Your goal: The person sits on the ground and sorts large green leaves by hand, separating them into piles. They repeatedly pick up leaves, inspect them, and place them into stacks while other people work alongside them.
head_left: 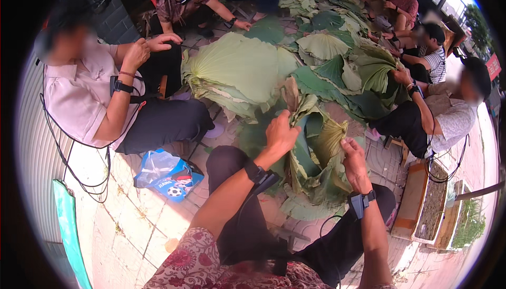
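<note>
Between my knees I hold up a bundle of large green lotus leaves [305,149], folded and wrinkled, with paler yellowish undersides. My left hand [282,137] is closed on the bundle's left edge, near a brownish, dried tip. On the other side, my right hand [356,161] pinches the rim of a pale pleated leaf [331,140]. The bundle's lower leaves hang down between my forearms. Just beyond it lies a wide heap of flattened lotus leaves [234,70], some dark green and some yellowish.
A person in a pale shirt [87,91] sits at left. Another in grey [458,110] handles leaves at right, with more people farther along the heap. A blue and white plastic bag [171,175] stands by my left knee; planter boxes [416,204] are at right on the paved floor.
</note>
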A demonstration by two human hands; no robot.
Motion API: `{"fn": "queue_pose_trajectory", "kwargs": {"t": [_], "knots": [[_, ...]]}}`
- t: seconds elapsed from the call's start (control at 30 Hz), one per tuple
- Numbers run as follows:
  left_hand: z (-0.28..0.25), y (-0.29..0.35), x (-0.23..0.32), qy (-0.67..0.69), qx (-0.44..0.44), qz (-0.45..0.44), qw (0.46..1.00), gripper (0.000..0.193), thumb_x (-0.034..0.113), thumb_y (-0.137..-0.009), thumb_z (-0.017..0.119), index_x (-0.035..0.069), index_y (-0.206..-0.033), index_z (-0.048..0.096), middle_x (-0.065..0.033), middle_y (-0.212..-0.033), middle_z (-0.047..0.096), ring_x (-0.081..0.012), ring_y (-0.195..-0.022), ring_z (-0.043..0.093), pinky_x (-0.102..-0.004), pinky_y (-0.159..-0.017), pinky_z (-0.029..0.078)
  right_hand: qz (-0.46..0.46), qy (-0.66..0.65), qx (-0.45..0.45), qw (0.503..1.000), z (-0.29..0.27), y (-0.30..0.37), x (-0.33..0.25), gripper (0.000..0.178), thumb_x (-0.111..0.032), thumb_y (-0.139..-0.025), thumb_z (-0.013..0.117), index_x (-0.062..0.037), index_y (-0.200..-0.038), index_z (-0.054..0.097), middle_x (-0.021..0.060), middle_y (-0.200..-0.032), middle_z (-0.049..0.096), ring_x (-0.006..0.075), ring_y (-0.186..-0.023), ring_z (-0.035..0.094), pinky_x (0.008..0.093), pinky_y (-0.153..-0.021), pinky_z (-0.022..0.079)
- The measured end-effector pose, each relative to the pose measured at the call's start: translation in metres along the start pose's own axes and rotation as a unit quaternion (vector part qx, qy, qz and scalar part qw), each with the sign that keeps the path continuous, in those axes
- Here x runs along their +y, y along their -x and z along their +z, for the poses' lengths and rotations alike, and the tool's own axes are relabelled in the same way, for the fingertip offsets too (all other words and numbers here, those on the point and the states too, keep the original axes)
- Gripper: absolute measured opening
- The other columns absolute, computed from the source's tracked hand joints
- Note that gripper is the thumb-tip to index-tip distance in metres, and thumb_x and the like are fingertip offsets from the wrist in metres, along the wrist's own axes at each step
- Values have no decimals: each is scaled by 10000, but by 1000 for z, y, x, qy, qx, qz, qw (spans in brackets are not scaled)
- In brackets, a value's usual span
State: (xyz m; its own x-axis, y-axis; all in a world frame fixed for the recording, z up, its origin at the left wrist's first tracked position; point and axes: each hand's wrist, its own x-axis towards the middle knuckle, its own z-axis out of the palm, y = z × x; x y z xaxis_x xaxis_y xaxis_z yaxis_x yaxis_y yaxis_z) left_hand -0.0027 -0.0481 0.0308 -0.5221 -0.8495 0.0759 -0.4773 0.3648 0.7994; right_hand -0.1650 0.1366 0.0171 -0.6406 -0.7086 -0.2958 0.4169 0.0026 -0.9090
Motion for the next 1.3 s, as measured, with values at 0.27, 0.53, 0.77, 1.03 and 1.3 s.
{"fn": "queue_pose_trajectory", "kwargs": {"t": [0.27,0.53,0.77,1.03,1.3], "knots": [[46,16,-3,62,-46,18,997,410,260,-756,716,-14,-1031,586,-225,-957,663,-414,-920,636,-461,-779,492,90,0,-98,991,36,-12,27,166,-158,-897,685,-125,-1017,575,-66,-857,555,49,-706,491,202,-605,388],[43,5,-1,156,-83,52,983,379,325,-840,671,8,-1021,569,-181,-923,654,-348,-876,653,-422,-755,494,24,22,-95,995,43,-16,15,176,-260,-908,683,-174,-988,550,-87,-878,531,33,-784,499,237,-688,406],[18,13,14,76,-139,105,982,572,341,-812,713,-25,-1194,496,-223,-911,640,-358,-854,645,-432,-746,493,40,24,-103,994,50,-18,7,260,-430,-959,565,-172,-986,540,-63,-861,524,79,-777,541,288,-725,472],[37,19,-31,85,-50,148,984,564,289,-789,710,-18,-1204,481,-227,-891,631,-403,-859,622,-484,-742,470,64,-2,-84,994,65,-16,28,317,-407,-955,542,-135,-1113,577,-7,-951,603,126,-881,607,320,-749,500],[16,2,-14,197,-134,78,968,343,196,-872,666,13,-1149,575,-116,-1036,682,-170,-905,610,-311,-825,471,16,12,-82,996,46,-35,30,361,-316,-961,533,-59,-1211,577,52,-1113,643,184,-1015,630,395,-853,532]]}}
